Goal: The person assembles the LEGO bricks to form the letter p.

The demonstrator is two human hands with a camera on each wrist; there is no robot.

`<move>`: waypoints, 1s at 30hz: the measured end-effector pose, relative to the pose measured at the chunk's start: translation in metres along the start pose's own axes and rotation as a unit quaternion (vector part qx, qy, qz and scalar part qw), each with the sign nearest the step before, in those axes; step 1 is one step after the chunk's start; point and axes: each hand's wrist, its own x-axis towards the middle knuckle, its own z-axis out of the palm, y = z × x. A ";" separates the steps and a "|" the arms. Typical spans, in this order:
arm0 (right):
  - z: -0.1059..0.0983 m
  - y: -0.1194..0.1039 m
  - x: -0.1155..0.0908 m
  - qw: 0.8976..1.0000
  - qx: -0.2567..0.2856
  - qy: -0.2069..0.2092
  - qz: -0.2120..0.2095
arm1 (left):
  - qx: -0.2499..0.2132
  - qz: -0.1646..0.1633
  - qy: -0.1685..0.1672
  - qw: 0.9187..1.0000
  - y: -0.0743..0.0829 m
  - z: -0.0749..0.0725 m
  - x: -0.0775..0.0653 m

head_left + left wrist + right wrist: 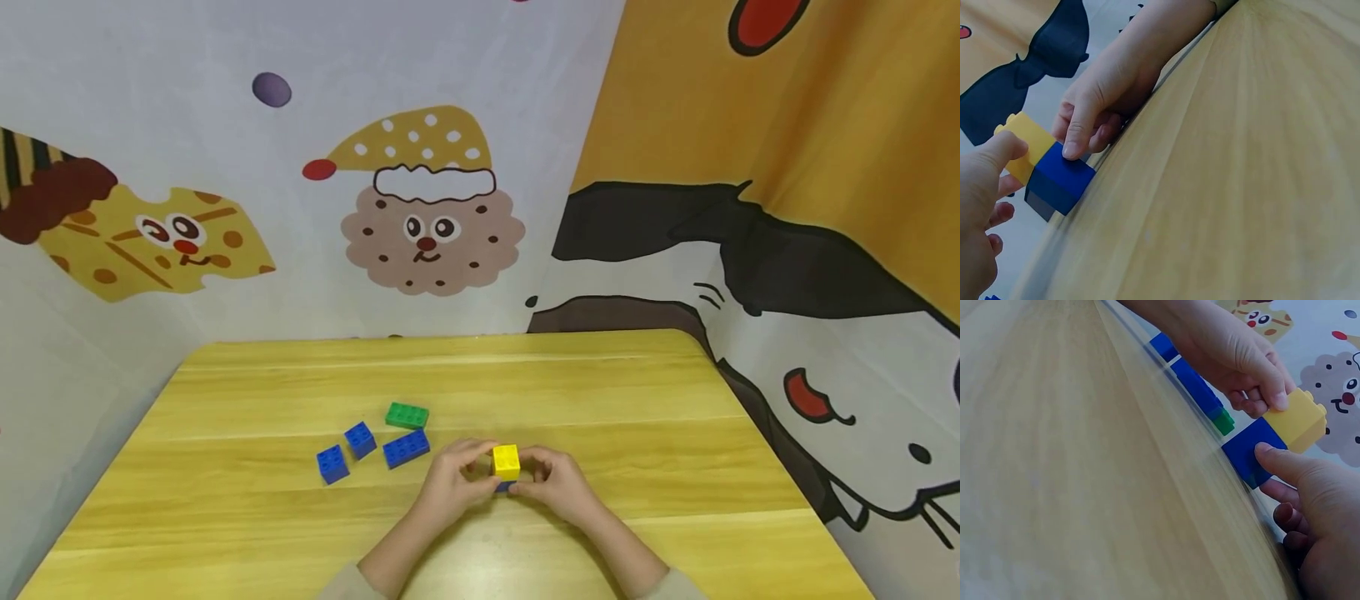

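Yellow block (506, 461) atop a blue block (1250, 453), a hand on each.
The left hand (457, 482) pinches the yellow one, the right hand (561, 486) the blue beneath, their stack upright at the wooden table (637, 400). Over to the person's left lie a long blue brick (407, 449), a green brick (407, 415) just behind it, and two smaller blue bricks (332, 464).

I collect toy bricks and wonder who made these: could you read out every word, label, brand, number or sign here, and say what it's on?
None can be read in any view.
Yellow block and lower blue block: no lettering visible.
Loose blue blocks and green block: any markings are too small to read.
Backdrop: cartoon pictures, no readable text.
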 end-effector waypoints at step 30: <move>-0.002 0.003 0.000 1.000 0.016 -0.012 -0.018 | -0.041 -0.031 -0.006 0.999 0.028 -0.009 -0.003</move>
